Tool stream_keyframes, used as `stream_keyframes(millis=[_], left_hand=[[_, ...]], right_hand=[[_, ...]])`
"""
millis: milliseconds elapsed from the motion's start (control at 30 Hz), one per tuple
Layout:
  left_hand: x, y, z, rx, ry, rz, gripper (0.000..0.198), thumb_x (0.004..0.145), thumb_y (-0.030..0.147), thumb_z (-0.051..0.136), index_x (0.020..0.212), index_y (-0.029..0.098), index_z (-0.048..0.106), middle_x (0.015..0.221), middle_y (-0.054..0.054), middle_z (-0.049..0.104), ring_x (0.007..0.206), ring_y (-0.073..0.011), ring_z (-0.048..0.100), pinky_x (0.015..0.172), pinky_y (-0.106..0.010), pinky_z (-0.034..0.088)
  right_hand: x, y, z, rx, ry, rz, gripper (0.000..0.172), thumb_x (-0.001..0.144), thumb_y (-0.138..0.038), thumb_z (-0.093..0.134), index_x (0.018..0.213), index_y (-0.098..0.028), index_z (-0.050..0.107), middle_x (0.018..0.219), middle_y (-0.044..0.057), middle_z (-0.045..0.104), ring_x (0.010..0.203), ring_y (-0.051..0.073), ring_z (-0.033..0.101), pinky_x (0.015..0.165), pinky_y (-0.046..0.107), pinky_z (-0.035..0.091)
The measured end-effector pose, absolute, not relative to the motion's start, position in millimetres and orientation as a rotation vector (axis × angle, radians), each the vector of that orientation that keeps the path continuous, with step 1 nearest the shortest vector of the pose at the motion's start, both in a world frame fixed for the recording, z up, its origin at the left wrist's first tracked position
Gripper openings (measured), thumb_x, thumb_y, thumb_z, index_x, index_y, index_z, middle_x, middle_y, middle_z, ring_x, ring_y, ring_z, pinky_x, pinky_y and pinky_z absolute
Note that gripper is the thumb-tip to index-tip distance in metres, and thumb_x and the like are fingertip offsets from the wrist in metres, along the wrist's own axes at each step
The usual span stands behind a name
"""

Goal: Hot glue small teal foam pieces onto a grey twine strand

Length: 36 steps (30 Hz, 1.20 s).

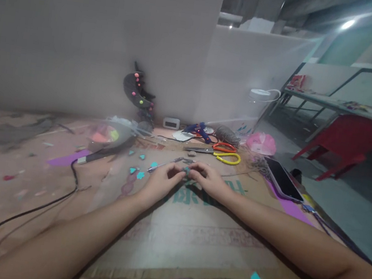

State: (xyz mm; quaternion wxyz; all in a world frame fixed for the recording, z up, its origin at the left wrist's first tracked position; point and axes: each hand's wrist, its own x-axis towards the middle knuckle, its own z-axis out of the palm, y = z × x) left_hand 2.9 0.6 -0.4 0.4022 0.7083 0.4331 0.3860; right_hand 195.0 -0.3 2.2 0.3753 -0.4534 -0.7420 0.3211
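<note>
2 hands (212,181) pinch a teal piece (186,170); a clear container (94,146) holds pink items (102,135).

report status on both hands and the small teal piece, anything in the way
Left hand and right hand pinching small teal piece between them. Piece over cardboard. Teal cutouts to the left. Scissors beyond hands, not blocking.

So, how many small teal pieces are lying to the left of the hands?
5: a back-left piece, a back-right piece, a front-left piece, a front-right flower, and the piece nearest the left hand. That hand may hide more.
</note>
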Motion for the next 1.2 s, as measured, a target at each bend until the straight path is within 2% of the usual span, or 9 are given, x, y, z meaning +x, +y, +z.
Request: stream_keyframes(millis=[167,367,600,667,800,900,1000,1200], left_hand=[[2.4,1.1,-3.0,1.766,1.109,0.977,0.022,0.084,0.038,0.059,0.081,0.016,0.064,0.079,-0.003,0.067,0.075,-0.0183,0.061,0.072,-0.028,0.045],[-0.7,1.8,-2.8,1.708,1.142,0.990,0.025,0.083,0.040,0.059,0.082,0.016,0.063,0.075,-0.002,0.065,0.072,-0.0172,0.059,0.070,-0.027,0.043],[-2.6,6.2,-8.6,1.675,1.129,1.009,0.027,0.082,0.043,0.060,0.079,0.016,0.063,0.068,0.000,0.060,0.066,-0.0152,0.053,0.063,-0.025,0.039],[-2.8,7.0,-10.5,1.664,1.134,1.023,0.027,0.081,0.044,0.061,0.078,0.016,0.063,0.068,0.000,0.060,0.065,-0.0152,0.053,0.062,-0.024,0.038],[-3.6,7.7,-12.5,1.637,1.171,1.041,0.029,0.080,0.045,0.063,0.078,0.016,0.064,0.068,0.000,0.060,0.065,-0.0155,0.053,0.060,-0.024,0.038],[-4.0,7.6,-13.0,1.636,1.197,1.026,0.028,0.082,0.045,0.061,0.080,0.017,0.063,0.068,0.001,0.059,0.065,-0.0146,0.052,0.060,-0.024,0.037],[-3.1,7.5,-13.8,1.629,1.224,1.016,0.027,0.084,0.044,0.060,0.081,0.017,0.062,0.070,0.001,0.059,0.065,-0.0139,0.052,0.060,-0.023,0.037],[-1.1,-2.9,3.5,1.602,1.236,0.969,0.024,0.082,0.041,0.061,0.081,0.017,0.061,0.066,0.002,0.057,0.062,-0.0135,0.050,0.059,-0.025,0.036]], right_hand=[[196.9,-5.5,1.1,-1.184,-1.827,0.682,0.031,0.095,-0.042,0.046,0.097,-0.017,0.064,0.083,0.005,0.068,0.077,0.019,0.065,0.073,0.031,0.049],[196.8,-10.0,0.9,-1.213,-1.796,0.515,0.032,0.093,-0.046,0.050,0.092,-0.019,0.067,0.083,0.006,0.068,0.080,0.021,0.063,0.078,0.034,0.046],[203.0,-5.0,-5.7,-1.188,-1.774,0.495,0.048,0.100,-0.048,0.034,0.099,-0.017,0.071,0.079,0.006,0.067,0.077,0.018,0.063,0.074,0.031,0.049],[205.1,-3.7,-6.1,-1.185,-1.754,0.493,0.048,0.101,-0.046,0.032,0.105,-0.017,0.070,0.081,0.006,0.067,0.079,0.018,0.063,0.076,0.031,0.050],[206.7,-1.9,-3.7,-1.179,-1.706,0.533,0.037,0.097,-0.040,0.044,0.118,-0.018,0.065,0.100,0.009,0.070,0.093,0.020,0.065,0.086,0.035,0.052],[204.5,-0.8,-4.0,-1.180,-1.721,0.658,0.040,0.088,-0.037,0.061,0.122,-0.017,0.061,0.106,0.010,0.070,0.099,0.022,0.066,0.092,0.039,0.052],[200.9,-0.5,-6.1,-1.164,-1.795,0.808,0.043,0.081,-0.034,0.070,0.119,-0.018,0.062,0.105,0.011,0.071,0.098,0.023,0.068,0.091,0.041,0.053],[194.7,-6.3,0.7,-1.169,-1.771,0.912,0.028,0.080,-0.033,0.068,0.104,-0.018,0.067,0.103,0.009,0.072,0.091,0.021,0.069,0.087,0.040,0.055]])
